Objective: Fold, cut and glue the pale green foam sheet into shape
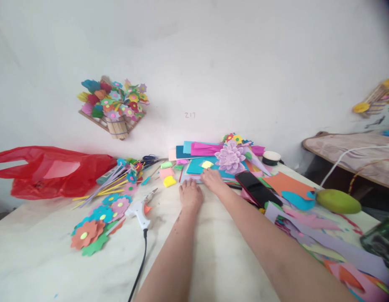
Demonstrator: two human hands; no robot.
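Note:
My left hand (191, 195) rests on the table with its fingers out and a little apart. Its fingertips are at the front edge of a stack of coloured sheets, and I see nothing in it. My right hand (212, 179) reaches over the stack, its fingers bent and close together. They touch the lower edge of a small pale yellow piece (207, 164), which looks like a wrapped packet. Beneath it lies a blue sheet (194, 167). A lilac layered flower (231, 157) sits just right of my right hand. Left of my left hand lies a bright yellow packet (169, 181).
A white glue gun (140, 210) with a black cord lies left of my arms, beside paper flowers (103, 214). A red plastic bag (52, 172) stands at far left. To the right are a phone (257, 188), paper scraps (326, 239) and a green oval object (338, 201).

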